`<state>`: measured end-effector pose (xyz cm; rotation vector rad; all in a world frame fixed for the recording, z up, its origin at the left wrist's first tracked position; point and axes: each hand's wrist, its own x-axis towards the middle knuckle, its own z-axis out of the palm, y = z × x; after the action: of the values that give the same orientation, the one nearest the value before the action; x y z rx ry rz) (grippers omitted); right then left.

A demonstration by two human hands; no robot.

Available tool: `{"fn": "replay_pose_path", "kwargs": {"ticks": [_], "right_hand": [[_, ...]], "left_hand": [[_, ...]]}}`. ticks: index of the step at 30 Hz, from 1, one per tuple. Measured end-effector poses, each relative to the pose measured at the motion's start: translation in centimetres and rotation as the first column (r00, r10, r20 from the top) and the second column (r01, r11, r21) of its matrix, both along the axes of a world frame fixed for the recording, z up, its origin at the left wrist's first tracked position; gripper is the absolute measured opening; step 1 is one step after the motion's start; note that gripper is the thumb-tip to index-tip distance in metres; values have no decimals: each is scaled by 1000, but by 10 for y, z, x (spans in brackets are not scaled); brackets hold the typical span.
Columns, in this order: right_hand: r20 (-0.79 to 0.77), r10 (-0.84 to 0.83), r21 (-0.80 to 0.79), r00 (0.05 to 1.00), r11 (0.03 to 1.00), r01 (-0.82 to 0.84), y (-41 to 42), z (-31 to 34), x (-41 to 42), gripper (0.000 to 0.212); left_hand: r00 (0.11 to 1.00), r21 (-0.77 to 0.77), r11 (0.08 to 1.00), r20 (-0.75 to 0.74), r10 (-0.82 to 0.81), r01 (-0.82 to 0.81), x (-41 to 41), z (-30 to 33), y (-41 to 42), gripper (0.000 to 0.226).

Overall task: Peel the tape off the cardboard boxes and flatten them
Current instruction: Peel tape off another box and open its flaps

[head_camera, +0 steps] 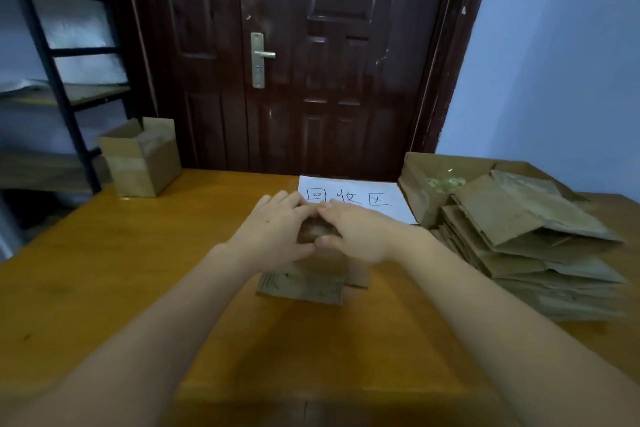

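Two hands meet on a small cardboard box (320,265) at the middle of the wooden table (104,270). The left hand (273,229) and the right hand (356,232) both grip its top, fingers curled over the far edge. Just right lies a stack of flattened boxes (530,246). Behind the hands is a white paper sign (363,198), and far left stands an open box (142,159).

I see a small brown cardboard box (311,267) standing mid-table, its top hidden under my hands, a printed flap lying flat toward me. An open-topped box (142,163) stands far left. A stack of flattened boxes (533,253) lies at right.
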<state>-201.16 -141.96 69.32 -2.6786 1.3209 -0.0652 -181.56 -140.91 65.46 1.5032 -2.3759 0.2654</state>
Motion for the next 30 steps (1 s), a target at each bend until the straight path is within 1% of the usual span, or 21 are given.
{"fn": "replay_pose_path", "kwargs": {"ticks": [2, 6, 8, 10, 11, 13, 14, 15, 17, 19, 21, 23, 25, 27, 30], "right_hand": [[13, -4, -22, 1000, 1000, 5, -5, -8, 3, 56], [30, 12, -76, 999, 997, -10, -14, -21, 1, 53], [91, 32, -105, 995, 994, -22, -13, -21, 1, 59], [152, 39, -120, 988, 993, -21, -10, -21, 1, 69], [180, 38, -127, 983, 992, -15, -9, -20, 1, 71], [216, 14, -131, 976, 991, 15, -8, -18, 1, 67], [221, 1, -150, 975, 988, 33, -7, -16, 1, 64], [220, -2, -194, 975, 980, 46, -6, -15, 2, 61], [197, 19, -348, 980, 936, 52, -3, -13, 3, 57], [187, 49, -487, 981, 872, 49, 0, -20, 1, 56], [214, 52, -527, 975, 847, 71, 5, -31, 0, 52], [267, 77, -554, 961, 828, 87, 11, -45, -1, 52], [279, 112, -608, 954, 789, 86, 18, -62, -1, 51], [257, 122, -657, 959, 749, 81, 24, -81, 0, 53], [335, 159, -654, 929, 749, 107, 25, -98, 1, 55]], "left_hand": [[1000, -3, 1000, 9, 12, -12, 2, 0, 5, 61], [999, 52, 998, -19, 47, -46, 4, 2, 12, 55], [996, 51, 996, -38, 76, -74, -1, 5, 11, 50], [989, 99, 987, -69, 132, -124, -5, 10, 6, 49], [983, 139, 979, -89, 161, -148, -6, 12, 4, 51], [976, 187, 967, -101, 193, -172, -7, 18, -2, 61], [980, 175, 970, -75, 187, -172, -7, 21, -4, 64], [984, 131, 977, -39, 174, -167, -8, 23, -3, 65], [989, -18, 988, 0, 151, -151, -8, 24, 3, 59], [993, -158, 980, -26, 118, -121, -6, 20, 13, 44], [996, -251, 966, -80, 41, -60, -3, 10, 26, 30], [985, -313, 949, -146, -89, 40, 3, -8, 37, 28], [975, -330, 937, -148, -168, 111, 8, -32, 45, 30], [975, -318, 938, -124, -185, 138, 12, -51, 51, 34], [974, -255, 960, -162, -159, 114, 15, -48, 51, 42]]}}
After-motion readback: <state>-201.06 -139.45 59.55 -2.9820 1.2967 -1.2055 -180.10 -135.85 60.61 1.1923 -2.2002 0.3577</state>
